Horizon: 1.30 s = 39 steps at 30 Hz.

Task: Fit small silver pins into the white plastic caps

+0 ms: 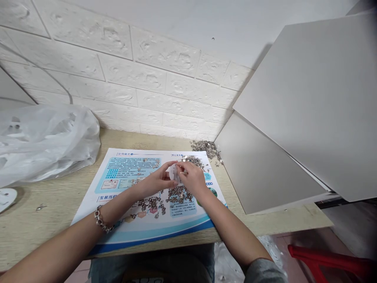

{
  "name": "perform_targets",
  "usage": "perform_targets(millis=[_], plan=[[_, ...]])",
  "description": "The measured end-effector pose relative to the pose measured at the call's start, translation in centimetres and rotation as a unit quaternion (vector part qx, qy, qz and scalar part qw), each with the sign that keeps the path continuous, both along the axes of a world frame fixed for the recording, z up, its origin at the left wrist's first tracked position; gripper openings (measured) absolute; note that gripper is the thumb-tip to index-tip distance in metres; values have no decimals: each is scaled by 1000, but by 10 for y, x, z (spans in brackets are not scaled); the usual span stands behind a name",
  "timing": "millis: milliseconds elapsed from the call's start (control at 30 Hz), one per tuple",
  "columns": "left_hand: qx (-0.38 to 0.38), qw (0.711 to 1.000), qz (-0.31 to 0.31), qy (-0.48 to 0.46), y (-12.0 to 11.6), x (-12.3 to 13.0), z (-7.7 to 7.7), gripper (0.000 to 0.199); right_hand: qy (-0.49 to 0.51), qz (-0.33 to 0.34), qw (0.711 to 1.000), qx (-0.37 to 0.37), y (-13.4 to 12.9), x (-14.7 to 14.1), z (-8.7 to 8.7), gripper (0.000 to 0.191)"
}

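A small white translucent plastic piece [173, 174] is held between my two hands above a printed sheet [97, 182]. My left hand [157, 181] grips it from the left, thumb below and fingers above. My right hand [193, 179] is closed at its right side, fingertips pinched close to the piece; whatever they pinch is too small to make out. Below the hands lies a heap of small shiny metal parts [179, 194]. A looser scatter of metal parts [151, 204] lies to its left on the sheet.
More metal parts [204, 148] are piled by the wall at the back. A white plastic bag [50, 143] sits at the left, with a white flat piece [7, 197] in front. Large grey panels [312, 106] lean at the right. A red stool [326, 261] stands lower right.
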State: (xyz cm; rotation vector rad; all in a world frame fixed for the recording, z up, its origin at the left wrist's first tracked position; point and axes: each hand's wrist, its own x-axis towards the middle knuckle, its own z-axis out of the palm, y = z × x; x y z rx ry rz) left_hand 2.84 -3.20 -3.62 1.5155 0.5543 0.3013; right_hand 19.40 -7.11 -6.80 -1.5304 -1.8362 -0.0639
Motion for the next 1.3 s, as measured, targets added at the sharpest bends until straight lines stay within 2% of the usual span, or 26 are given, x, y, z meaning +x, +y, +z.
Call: perform_targets(millis=[167,467,733,1067,1300], plan=[[-30,999,21,-24,0,3,0,71,35,7,999,-5,0,0,3,18],[-55,996,20,-63,4,2,-15,68,53,9,998,-18,-2,-1,10,15],[-62,996,19,-61,2,3,-8,70,26,16,1000,2,1,2,5,10],[-46,991,17,-125,1,5,-8,69,11,33,989,144,-2,0,10,9],[-13,991,34,-130,0,4,-8,67,-46,51,979,190,-3,4,10,7]])
